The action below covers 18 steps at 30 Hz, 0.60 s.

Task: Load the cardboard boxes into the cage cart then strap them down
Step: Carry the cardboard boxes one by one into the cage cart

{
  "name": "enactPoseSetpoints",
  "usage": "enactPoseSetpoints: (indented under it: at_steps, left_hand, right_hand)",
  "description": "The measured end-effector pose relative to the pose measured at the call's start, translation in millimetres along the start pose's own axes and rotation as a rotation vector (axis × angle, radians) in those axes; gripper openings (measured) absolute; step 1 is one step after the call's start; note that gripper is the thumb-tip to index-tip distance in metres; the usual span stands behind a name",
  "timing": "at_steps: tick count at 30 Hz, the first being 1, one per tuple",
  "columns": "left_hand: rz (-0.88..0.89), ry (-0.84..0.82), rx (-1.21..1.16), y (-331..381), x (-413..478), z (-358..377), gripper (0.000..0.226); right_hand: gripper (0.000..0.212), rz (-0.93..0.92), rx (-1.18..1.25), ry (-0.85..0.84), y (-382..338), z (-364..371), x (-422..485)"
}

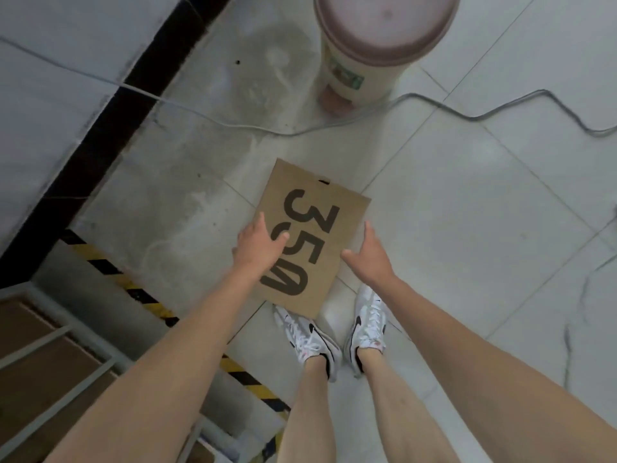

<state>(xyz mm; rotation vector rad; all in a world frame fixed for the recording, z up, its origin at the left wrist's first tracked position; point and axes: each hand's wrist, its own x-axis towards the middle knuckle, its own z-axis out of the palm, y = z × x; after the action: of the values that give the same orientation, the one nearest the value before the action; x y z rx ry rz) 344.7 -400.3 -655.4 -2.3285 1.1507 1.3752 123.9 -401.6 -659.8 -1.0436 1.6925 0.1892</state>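
A brown cardboard box (320, 208) printed with "350" sits low in front of my feet, its near edge covering the toe of one shoe. My left hand (258, 243) is at the box's left edge, fingers fairly straight and the thumb lying over the top face. My right hand (369, 253) is at the right edge, fingers extended along the side and the thumb spread. Neither hand is curled round the box. At the lower left, the grey metal bars of the cage cart (63, 332) show, with brown cardboard (30, 332) inside it.
A bin with a pink lid (384, 45) stands on the tiled floor beyond the box. A grey cable (467, 115) snakes across the floor. Yellow-black hazard tape (150, 299) runs beside the cart. A wall with a black skirting (100, 135) is at the left.
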Motion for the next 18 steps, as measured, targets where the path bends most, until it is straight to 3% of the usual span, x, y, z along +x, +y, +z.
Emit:
enactPoseSetpoints:
  at_steps: [5,10,18]
  left_hand:
    - [-0.089,0.021,-0.057,-14.7,86.9,23.7,0.098]
    - [-0.02,-0.083,-0.239,-30.6,133.3,27.8,0.105]
    - [-0.112,-0.039,-0.636,-33.3,52.8,-16.2,0.075]
  right_hand:
    - [0.103,0.178,0.139,-0.014,27.7,24.7,77.3]
    - [0.11,0.294,0.339,-0.121,31.5,32.6,116.3]
    - [0.083,0.169,0.575,-0.014,-44.4,-3.6,53.6]
